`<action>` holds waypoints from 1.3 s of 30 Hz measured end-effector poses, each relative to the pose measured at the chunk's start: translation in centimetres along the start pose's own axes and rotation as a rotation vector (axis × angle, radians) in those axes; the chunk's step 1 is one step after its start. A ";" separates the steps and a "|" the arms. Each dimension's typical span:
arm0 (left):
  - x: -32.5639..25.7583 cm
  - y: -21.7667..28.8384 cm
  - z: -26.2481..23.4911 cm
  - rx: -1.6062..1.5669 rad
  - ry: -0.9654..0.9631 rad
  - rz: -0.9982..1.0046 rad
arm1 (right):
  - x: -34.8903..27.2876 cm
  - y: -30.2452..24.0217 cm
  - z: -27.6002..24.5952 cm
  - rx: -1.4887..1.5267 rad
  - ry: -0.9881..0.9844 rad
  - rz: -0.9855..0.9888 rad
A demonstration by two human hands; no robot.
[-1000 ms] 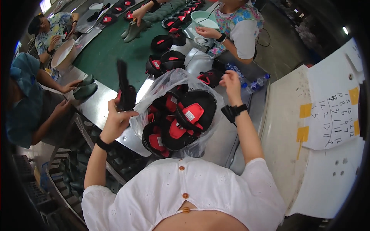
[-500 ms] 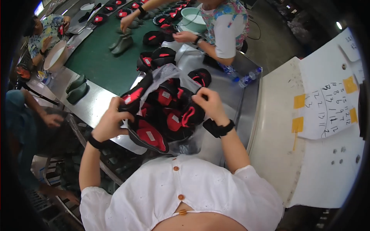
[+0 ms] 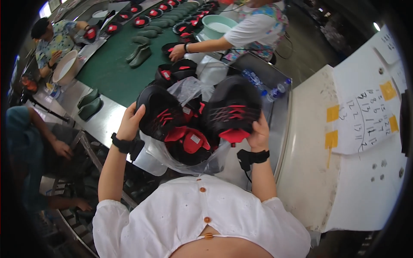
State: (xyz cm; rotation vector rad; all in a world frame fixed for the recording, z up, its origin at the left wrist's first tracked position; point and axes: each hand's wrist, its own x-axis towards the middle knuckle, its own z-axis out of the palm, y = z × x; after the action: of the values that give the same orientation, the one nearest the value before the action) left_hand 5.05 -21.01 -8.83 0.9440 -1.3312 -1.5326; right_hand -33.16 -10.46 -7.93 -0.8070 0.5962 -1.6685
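Observation:
My left hand [image 3: 130,123] is closed on the outer side of a black shoe upper [image 3: 160,112] with red laces and a red tongue. A second, matching shoe upper [image 3: 234,107] is held up by my right hand [image 3: 259,134], its toe pointing away from me and its red tongue toward me. Between and below them lies a clear plastic bag [image 3: 165,160], open at the top. Inside it are more black uppers with red linings, one red lining [image 3: 194,141] bearing a white label. The fingertips of both hands are partly hidden behind the uppers.
Beyond the bag, a green conveyor belt [image 3: 103,64] carries rows of uppers and green shoe lasts [image 3: 140,56]. A co-worker's hand [image 3: 177,52] reaches over it. Plastic bottles [image 3: 278,89] lie right, beside a white panel [image 3: 307,150]. Other people sit at left near a basin [image 3: 66,68].
Both hands have lifted shoe uppers from the bag and turned them so the laced fronts show. My right hand has moved right and nearer. The co-worker's arm has shifted over the belt.

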 end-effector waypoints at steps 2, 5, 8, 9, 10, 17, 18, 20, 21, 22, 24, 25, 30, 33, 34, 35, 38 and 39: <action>0.5 0.6 0.3 -0.130 0.003 -0.009 | -0.1 0.1 -1.3 0.223 0.092 0.024; 0.9 0.4 0.6 -0.310 -0.021 -0.017 | 0.6 1.6 -1.2 0.299 0.050 0.253; 1.1 0.2 2.1 -0.359 -0.090 0.006 | 1.0 3.6 2.3 0.316 0.050 0.520; 1.2 0.1 3.0 -0.314 -0.089 0.062 | 1.4 4.9 3.4 0.235 0.030 0.536; 1.0 0.1 4.0 -0.265 -0.084 0.118 | 1.8 6.3 4.4 0.157 0.008 0.554; 0.7 2.8 3.8 -0.616 0.211 0.348 | 0.8 5.2 4.9 0.299 0.053 0.259; 0.7 3.5 4.2 -0.660 0.298 0.331 | 1.4 5.6 3.6 0.302 0.049 0.264; 1.0 2.5 3.9 -0.661 0.259 0.336 | 2.5 5.4 0.7 0.684 0.019 0.213; 1.0 1.9 3.4 -0.658 0.226 0.339 | 3.3 5.2 0.1 0.550 0.150 0.180; 0.8 1.5 3.0 -0.651 0.236 0.334 | 4.6 4.4 0.5 0.414 0.282 0.149; 1.4 0.7 3.3 -0.682 0.237 0.225 | 7.9 3.8 -5.9 0.297 -0.105 0.205; 1.2 0.2 2.7 -0.676 0.242 0.220 | 9.9 3.4 -6.6 0.153 0.195 0.305; 2.4 -5.3 -2.9 -0.875 0.181 0.107 | 11.9 9.1 -16.2 -0.110 0.651 0.501; 7.0 -6.6 -0.5 -0.845 0.432 -0.119 | 7.1 5.7 -29.0 -1.159 0.417 0.476; 3.2 -7.8 -6.5 -0.780 0.528 -0.153 | 7.1 12.5 -22.4 -0.724 0.499 0.768; 2.5 -8.9 -9.0 -0.726 0.565 -0.185 | 6.8 13.6 -20.7 -0.609 0.592 0.748; 3.4 -9.7 -12.4 -0.580 0.629 -0.327 | 4.9 12.2 -18.7 -0.477 0.700 0.701; 5.2 -9.1 -12.2 -0.532 0.608 -0.343 | 4.3 10.6 -19.9 -0.594 0.756 0.625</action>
State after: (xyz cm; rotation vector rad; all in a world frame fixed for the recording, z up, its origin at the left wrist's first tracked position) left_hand 13.49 -29.47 -19.55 1.1875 -0.3186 -1.5544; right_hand -42.48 -17.66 -27.68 -0.2849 1.7307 -1.1642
